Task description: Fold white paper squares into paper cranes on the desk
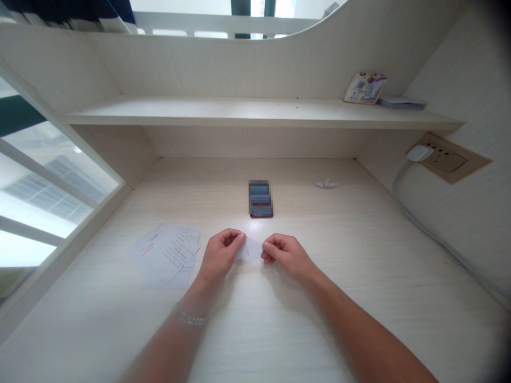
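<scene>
A small piece of white paper (252, 248) with a crease in it is stretched between my two hands, just above the desk. My left hand (223, 249) pinches its left side between thumb and fingers. At the paper's right corner, my right hand (286, 252) has thumb and fingertips closed on it. Part of the paper is hidden behind the left fingers. Beyond the hands lies a phone (261, 199), its screen blurred out. A folded paper crane (326, 184) rests on the desk farther back to the right.
Several handwritten sheets (167, 255) lie overlapping left of my left hand. Above the desk (255, 330) runs a shelf (223, 109) bearing a printed packet (365, 88) and a flat stack (401, 102). A charger plug (420, 153) sits in the right wall's socket, its cable (433, 234) trailing down.
</scene>
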A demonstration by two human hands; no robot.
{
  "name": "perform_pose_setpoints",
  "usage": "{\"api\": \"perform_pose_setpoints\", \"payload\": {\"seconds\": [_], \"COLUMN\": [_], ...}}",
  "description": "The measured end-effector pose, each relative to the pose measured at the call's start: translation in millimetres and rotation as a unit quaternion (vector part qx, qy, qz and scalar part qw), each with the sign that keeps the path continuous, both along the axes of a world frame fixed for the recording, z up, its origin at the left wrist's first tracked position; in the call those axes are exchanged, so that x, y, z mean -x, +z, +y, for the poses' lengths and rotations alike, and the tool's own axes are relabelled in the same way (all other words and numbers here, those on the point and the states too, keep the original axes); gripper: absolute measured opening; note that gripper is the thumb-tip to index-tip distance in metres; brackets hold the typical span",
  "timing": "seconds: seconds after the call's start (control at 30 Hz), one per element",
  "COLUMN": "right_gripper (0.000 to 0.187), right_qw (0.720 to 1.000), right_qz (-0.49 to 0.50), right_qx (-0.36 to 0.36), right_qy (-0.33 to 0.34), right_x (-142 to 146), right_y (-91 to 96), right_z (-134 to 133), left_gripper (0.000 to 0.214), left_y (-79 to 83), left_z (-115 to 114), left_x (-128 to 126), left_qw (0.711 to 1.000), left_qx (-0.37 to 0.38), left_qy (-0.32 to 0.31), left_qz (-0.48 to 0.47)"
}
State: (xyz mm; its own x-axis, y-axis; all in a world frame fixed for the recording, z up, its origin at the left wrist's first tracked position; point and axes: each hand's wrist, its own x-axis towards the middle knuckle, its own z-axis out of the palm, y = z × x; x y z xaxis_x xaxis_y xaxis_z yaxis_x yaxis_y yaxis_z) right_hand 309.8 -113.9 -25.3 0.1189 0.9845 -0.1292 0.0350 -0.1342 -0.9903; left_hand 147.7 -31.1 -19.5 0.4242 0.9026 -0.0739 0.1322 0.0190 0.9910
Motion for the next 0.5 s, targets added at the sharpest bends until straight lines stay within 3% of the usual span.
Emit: {"api": "perform_pose_setpoints", "payload": {"seconds": [0.23, 0.37, 0.5], "right_gripper": [0.016, 0.013, 0.01], "right_qw": [1.0, 0.996, 0.994], "right_qz": [-0.012, -0.09, -0.099], "right_qx": [0.0, -0.011, 0.01], "right_qy": [-0.006, -0.025, -0.037], "right_x": [5.7, 8.9, 7.5], "right_y": [-3.2, -3.4, 0.4], "right_z": [2.3, 3.6, 4.2], "left_gripper": [0.022, 0.021, 0.021], "left_y": [1.3, 0.1, -0.7], "left_z": [-8.4, -14.1, -14.3], "left_x": [-5.5, -8.3, -8.6], "left_qw": [0.998, 0.995, 0.996], "left_qx": [-0.027, -0.042, -0.037], "left_qy": [-0.051, -0.081, -0.07], "left_qz": [0.033, 0.046, 0.035]}}
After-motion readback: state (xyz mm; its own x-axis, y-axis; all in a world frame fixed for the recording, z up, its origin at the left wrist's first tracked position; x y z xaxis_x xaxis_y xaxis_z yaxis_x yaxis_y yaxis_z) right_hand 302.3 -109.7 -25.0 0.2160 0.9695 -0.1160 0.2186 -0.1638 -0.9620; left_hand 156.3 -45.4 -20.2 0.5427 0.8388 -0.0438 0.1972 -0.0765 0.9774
